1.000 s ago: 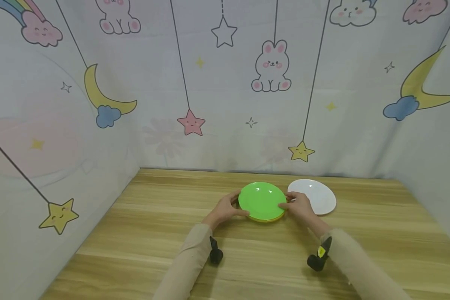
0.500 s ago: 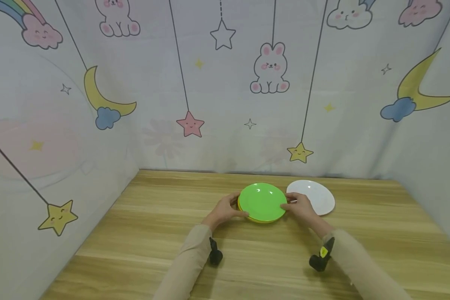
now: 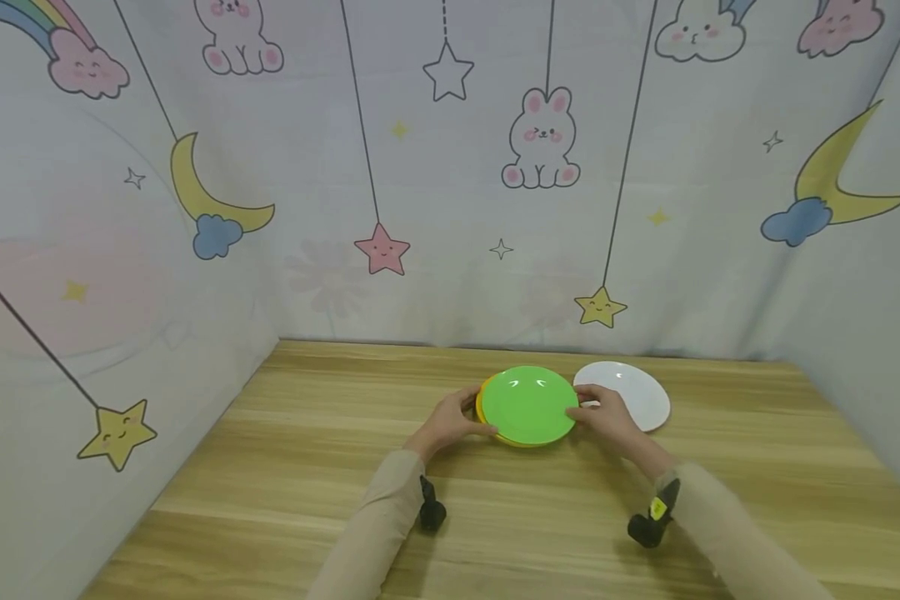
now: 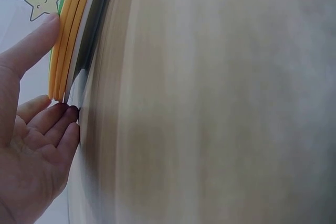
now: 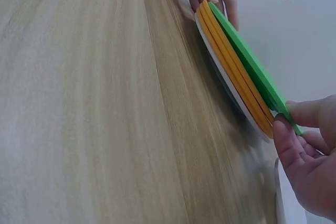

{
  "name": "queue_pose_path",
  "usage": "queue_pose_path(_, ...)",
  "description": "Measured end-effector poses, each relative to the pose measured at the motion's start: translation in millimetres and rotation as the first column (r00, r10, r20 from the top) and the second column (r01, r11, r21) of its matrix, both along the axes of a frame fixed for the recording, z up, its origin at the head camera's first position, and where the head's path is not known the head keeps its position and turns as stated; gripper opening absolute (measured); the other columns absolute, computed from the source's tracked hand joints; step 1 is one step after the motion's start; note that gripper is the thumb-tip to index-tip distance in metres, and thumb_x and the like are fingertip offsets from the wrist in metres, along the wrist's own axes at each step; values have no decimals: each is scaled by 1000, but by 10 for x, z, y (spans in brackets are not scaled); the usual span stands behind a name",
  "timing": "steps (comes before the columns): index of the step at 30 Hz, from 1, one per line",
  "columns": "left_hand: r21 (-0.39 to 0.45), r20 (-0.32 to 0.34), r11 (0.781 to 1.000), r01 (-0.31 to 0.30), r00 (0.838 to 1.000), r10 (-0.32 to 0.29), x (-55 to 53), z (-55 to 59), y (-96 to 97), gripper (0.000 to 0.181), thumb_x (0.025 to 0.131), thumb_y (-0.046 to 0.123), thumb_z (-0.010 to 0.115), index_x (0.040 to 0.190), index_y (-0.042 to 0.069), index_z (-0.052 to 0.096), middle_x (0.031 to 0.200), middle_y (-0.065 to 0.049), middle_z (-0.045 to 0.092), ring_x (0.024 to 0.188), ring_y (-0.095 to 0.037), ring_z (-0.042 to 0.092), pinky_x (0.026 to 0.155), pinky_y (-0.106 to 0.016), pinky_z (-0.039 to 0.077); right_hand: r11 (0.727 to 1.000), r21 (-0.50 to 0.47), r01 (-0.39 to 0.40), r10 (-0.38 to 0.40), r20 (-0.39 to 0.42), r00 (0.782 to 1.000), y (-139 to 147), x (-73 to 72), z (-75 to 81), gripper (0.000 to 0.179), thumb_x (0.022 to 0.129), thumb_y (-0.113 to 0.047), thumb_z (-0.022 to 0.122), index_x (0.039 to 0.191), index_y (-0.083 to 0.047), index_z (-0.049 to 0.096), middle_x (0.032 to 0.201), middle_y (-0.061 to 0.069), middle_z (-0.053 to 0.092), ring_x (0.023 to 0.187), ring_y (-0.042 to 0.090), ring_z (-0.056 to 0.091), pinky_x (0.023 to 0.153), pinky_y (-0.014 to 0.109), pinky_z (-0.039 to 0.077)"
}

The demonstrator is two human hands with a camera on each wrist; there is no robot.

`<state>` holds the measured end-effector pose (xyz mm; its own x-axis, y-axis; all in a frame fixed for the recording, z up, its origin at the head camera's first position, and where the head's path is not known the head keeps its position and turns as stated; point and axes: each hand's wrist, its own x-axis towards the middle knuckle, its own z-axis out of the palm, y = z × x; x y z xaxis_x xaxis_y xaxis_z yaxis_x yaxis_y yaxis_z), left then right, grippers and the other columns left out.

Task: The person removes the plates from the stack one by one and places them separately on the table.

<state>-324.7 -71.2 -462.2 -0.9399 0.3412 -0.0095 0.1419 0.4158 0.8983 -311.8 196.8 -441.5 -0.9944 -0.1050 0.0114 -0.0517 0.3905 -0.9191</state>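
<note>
A glossy green plate (image 3: 528, 406) tops a stack of several yellow-orange plates (image 5: 231, 56), with a white plate (image 4: 82, 35) beneath them. My right hand (image 3: 609, 419) pinches the green plate's right rim between thumb and fingers. In the right wrist view that rim is tilted up, leaving a wedge-shaped gap over the yellow plates. My left hand (image 3: 450, 419) holds the left side of the stack. Its thumb (image 4: 37, 43) lies against the upper rims while its fingers (image 4: 55, 124) touch the lower edge. The yellow plates peek out at the left beneath the green one.
Another white plate (image 3: 648, 396) lies on the wooden table (image 3: 330, 392) just right of the stack, partly behind my right hand. A printed cloth backdrop (image 3: 450, 192) rises behind the table's far edge and along both sides.
The green plate has shifted slightly right with my right hand, exposing more of the yellow rim at the left. My left hand has stayed almost still.
</note>
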Motion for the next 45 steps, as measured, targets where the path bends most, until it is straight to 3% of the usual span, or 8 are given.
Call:
queue_pose_path(13,-1,12,1000,-4,1000,4,4,0,8,85,70,20,79,138,-2,32,141,-18,36,128,-29,37,104,-37,34,993,-117,-20,28,66,997,41,39,24,52,85,0,58,130,13,35,113,30,54,69,6,60,64,25,55)
queue_pose_path(19,-20,-2,1000,-9,1000,9,-1,-1,14,86,69,21,80,137,-2,33,140,-17,37,127,-29,38,105,-37,33,986,-166,-4,11,42,999,62,79,29,50,86,2,54,130,14,34,112,30,54,66,7,61,64,26,56)
queue_pose_path(31,-8,-7,1000,-18,1000,17,10,6,20,84,70,20,79,136,-3,35,139,-17,38,127,-28,38,105,-37,32,939,-292,183,-164,86,983,123,249,113,51,87,5,51,132,15,31,92,7,57,62,3,59,63,24,56)
queue_pose_path(41,-4,16,1000,-26,1000,26,-9,-24,17,82,70,21,79,137,-2,35,139,-16,38,126,-29,39,105,-38,33,897,-328,296,-277,104,955,321,391,144,55,89,4,49,137,13,23,100,10,52,64,0,58,65,18,54)
queue_pose_path(45,-5,22,1000,-26,999,26,-8,-15,21,82,70,20,79,137,-2,35,140,-16,38,127,-27,39,105,-37,33,864,-366,346,-323,127,938,421,434,136,58,89,3,49,139,10,19,104,10,46,66,-1,58,68,17,53)
